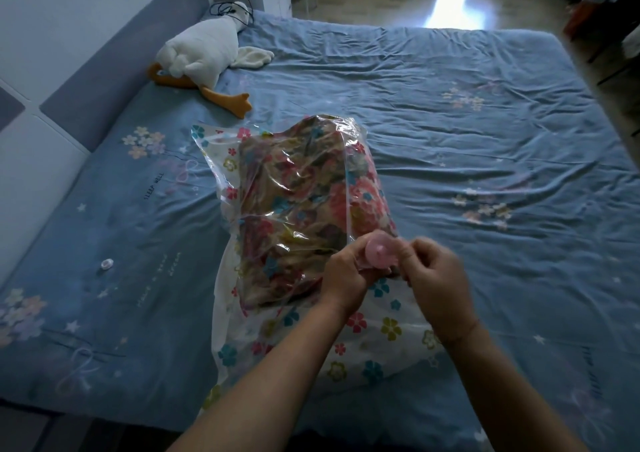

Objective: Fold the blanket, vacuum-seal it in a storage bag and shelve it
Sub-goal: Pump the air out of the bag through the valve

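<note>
My two bare hands meet over a clear storage bag (pixel 381 330) printed with small coloured flowers, which lies flat on a bed (pixel 485 140) covered with a blue sheet. Inside the bag, just beyond my hands, is a folded blanket (pixel 304 202) with a busy red, pink and brown flower pattern. It fills the far part of the bag, and the plastic over it is wrinkled and shiny. The part of the bag under my wrists looks flat and white.

My left hand (pixel 346 275) is curled round a round pink valve (pixel 379 251) on the top of the bag, gripping it and the plastic beneath from the left side. My right hand (pixel 436 278) is blurred. Its fingers are curled, and its thumb and fingertips pinch the right edge of the same valve. The valve sits between my two hands, at the near right corner of the blanket.

Well to the left of my left hand, a small pale cap (pixel 105 264) lies on the sheet. Far beyond my left hand, near the padded headboard (pixel 52 53), a white plush goose (pixel 201 53) with orange feet lies on the bed.
</note>
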{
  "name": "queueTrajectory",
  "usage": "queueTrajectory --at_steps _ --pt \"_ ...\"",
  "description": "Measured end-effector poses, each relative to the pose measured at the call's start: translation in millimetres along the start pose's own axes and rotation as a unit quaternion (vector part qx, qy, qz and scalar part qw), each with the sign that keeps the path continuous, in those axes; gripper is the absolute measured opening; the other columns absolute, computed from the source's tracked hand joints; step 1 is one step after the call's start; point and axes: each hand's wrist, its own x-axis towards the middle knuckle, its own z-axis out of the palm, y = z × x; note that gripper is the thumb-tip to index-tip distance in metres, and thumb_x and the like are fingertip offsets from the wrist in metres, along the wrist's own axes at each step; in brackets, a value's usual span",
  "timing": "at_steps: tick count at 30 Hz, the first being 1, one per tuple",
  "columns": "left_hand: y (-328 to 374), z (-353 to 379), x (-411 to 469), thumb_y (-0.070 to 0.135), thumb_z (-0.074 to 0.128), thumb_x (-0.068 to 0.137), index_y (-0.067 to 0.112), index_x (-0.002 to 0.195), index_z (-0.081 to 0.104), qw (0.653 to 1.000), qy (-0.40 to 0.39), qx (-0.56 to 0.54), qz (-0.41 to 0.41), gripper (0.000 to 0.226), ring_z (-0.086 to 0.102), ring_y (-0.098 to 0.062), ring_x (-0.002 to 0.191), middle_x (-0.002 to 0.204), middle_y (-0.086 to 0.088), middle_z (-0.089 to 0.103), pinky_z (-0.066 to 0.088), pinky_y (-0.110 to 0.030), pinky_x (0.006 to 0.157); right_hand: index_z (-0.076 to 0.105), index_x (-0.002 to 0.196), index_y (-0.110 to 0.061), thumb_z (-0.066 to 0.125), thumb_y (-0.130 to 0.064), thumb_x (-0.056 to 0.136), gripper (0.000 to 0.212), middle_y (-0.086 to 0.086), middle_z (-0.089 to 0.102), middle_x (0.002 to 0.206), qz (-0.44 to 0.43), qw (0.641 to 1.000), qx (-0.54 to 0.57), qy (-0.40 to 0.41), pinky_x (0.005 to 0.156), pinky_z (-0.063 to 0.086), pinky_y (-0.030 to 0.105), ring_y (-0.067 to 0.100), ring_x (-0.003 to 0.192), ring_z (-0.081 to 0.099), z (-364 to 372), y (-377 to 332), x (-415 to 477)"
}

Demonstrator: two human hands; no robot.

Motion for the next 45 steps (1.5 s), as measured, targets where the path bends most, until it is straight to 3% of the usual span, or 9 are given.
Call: queueTrajectory --at_steps 3,5,12,19,22,25,33,39,45 --pt "-4 -1 6 0.021 0.083 0.072 0.021 0.119 0.065 1.0 0.004 -0.005 -0.004 0.051 0.066 -0.01 0.097 0.108 0.003 0.071 0.052 -0.023 0.085 0.049 0.062 -0.002 0.052 -0.04 0.089 0.047 -0.003 0.042 0.05 -0.115 0.98 0.138 0.083 0.043 0.032 0.02 0.01 0.045 0.035 -19 -40 -5" --pt "-3 0 7 0.021 0.083 0.073 0.022 0.119 0.065 1.0 0.005 0.003 0.001 0.05 0.065 -0.009 0.098 0.108 0.004 0.071 0.051 -0.02 0.084 0.048 0.063 0.003 0.05 -0.033 0.091 0.045 0.0 0.041 0.052 -0.156 0.972 0.134 0.112 0.046 0.03 0.019 0.013 0.047 0.034 -20 -44 -2" --pt "-1 1 1 0.018 0.077 0.081 0.022 0.115 0.067 1.0 -0.002 -0.007 0.002 0.036 0.061 0.01 0.091 0.104 0.013 0.068 0.047 -0.009 0.078 0.057 0.067 -0.01 0.049 -0.058 0.081 0.051 0.004 0.053 0.059 0.036 0.998 -0.041 -0.013 0.047 0.038 0.014 0.004 0.049 0.046 9 18 4" --pt "-5 -1 6 0.019 0.082 0.074 0.022 0.12 0.065 1.0 0.002 -0.01 -0.002 0.049 0.064 -0.007 0.099 0.108 0.005 0.07 0.052 -0.022 0.085 0.043 0.058 -0.008 0.049 -0.029 0.092 0.04 -0.005 0.034 0.052 -0.189 0.961 0.074 0.187 0.047 0.028 0.015 0.002 0.047 0.032 -12 -50 -5" --pt "-4 1 3 0.022 0.081 0.075 0.025 0.114 0.067 1.0 0.017 -0.013 -0.009 0.041 0.065 -0.004 0.093 0.102 0.008 0.071 0.052 -0.02 0.079 0.047 0.062 -0.007 0.046 -0.042 0.091 0.046 -0.006 0.038 0.052 -0.117 0.985 0.001 0.123 0.046 0.029 0.009 0.004 0.046 0.037 5 -14 1" --pt "-1 0 1 0.019 0.078 0.08 0.031 0.109 0.065 1.0 0.008 -0.019 -0.003 0.034 0.063 0.008 0.09 0.099 0.017 0.068 0.049 -0.01 0.076 0.054 0.063 -0.012 0.05 -0.062 0.084 0.055 -0.003 0.048 0.055 0.01 0.999 -0.051 0.008 0.05 0.036 0.018 0.006 0.05 0.045 15 19 7" --pt "-6 0 6 0.022 0.082 0.074 0.022 0.12 0.064 1.0 0.012 -0.012 0.001 0.049 0.065 -0.007 0.1 0.109 0.005 0.071 0.052 -0.022 0.087 0.045 0.058 -0.008 0.051 -0.029 0.092 0.041 -0.007 0.04 0.051 -0.18 0.965 0.105 0.162 0.045 0.029 0.017 0.005 0.045 0.033 -17 -55 -1" --pt "-4 1 0 0.019 0.078 0.079 0.02 0.117 0.066 1.0 0.014 -0.009 0.003 0.04 0.062 0.008 0.091 0.108 0.012 0.068 0.049 -0.01 0.078 0.054 0.065 -0.017 0.046 -0.059 0.083 0.046 -0.003 0.05 0.058 0.017 0.997 -0.073 0.0 0.053 0.039 0.028 0.007 0.052 0.045 14 21 9" --pt "-7 -3 4 0.021 0.082 0.075 0.019 0.115 0.066 1.0 0.012 -0.028 -0.005 0.043 0.066 -0.009 0.095 0.104 0.004 0.072 0.051 -0.021 0.08 0.049 0.06 -0.006 0.053 -0.041 0.089 0.046 -0.003 0.042 0.05 -0.145 0.982 0.06 0.105 0.042 0.033 0.024 0.009 0.044 0.037 -15 -42 -1"
